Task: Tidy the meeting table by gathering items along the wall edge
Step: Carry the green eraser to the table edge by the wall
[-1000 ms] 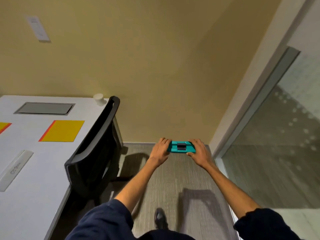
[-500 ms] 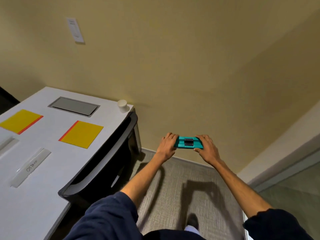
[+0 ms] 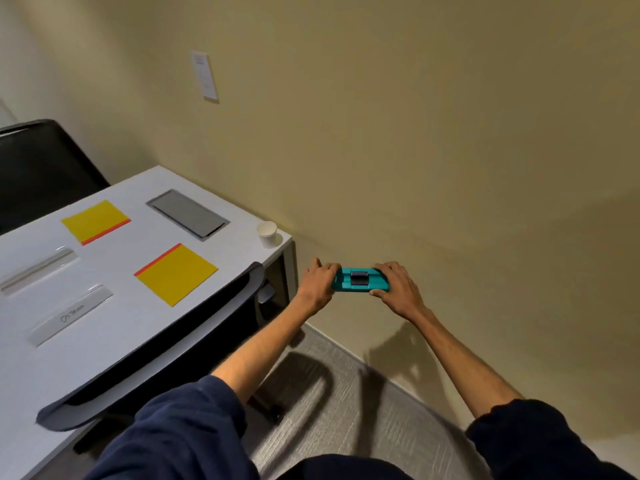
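Head camera: both arms outstretched, the left hand [image 3: 317, 280] and right hand [image 3: 394, 289] grip a teal device [image 3: 360, 279] between them, off the table's end by the wall. The view has swung left, bringing more of the white table [image 3: 114, 327] into frame; yellow pads [image 3: 175, 273], clear nameplates [image 3: 71, 315] and a paper cup [image 3: 267, 233] lie ungathered, so tidying looks yet to begin.

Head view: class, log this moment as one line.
left hand: on teal device | right hand: same | held off table | paper cup: corner by wall
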{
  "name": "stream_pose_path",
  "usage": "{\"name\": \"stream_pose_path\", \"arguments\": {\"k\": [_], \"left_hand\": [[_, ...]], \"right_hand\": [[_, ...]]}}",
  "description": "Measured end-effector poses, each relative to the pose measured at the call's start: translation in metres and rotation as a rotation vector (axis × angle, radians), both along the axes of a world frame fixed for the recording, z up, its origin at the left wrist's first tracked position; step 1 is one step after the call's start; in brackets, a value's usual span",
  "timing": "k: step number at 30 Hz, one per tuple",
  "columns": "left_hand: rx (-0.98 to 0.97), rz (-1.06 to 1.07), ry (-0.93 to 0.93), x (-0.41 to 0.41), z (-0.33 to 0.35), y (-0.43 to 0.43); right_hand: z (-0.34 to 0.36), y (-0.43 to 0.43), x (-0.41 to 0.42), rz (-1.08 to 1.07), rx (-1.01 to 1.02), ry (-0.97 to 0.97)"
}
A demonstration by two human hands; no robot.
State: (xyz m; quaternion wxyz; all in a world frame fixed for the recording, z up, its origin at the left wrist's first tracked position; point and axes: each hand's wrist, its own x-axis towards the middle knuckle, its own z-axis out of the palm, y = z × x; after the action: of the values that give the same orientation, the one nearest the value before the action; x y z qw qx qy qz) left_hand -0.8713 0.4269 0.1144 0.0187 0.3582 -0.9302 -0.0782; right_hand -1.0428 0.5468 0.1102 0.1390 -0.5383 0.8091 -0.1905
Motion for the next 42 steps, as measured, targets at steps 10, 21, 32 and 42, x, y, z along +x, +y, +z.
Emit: {"name": "stream_pose_path", "arguments": {"k": [10,21,32,42], "left_hand": [[-0.024,0.296,-0.086,0.019,0.030,-0.085],[-0.052,0.456,-0.031,0.070,0.022,-0.207],[-0.033,0.550,0.086,0.104,0.028,-0.329],[0.031,0.630,0.232,0.117,0.003,-0.386]], "right_hand": [[0.019,-0.128,0.004,0.261,-0.084,-0.065],[0.025,-0.294,0.035,0.497,-0.105,0.009],[0.025,-0.436,0.075,0.569,-0.126,0.025],[0.007,-0.499,0.092,0.659,-0.045,0.179]]}}
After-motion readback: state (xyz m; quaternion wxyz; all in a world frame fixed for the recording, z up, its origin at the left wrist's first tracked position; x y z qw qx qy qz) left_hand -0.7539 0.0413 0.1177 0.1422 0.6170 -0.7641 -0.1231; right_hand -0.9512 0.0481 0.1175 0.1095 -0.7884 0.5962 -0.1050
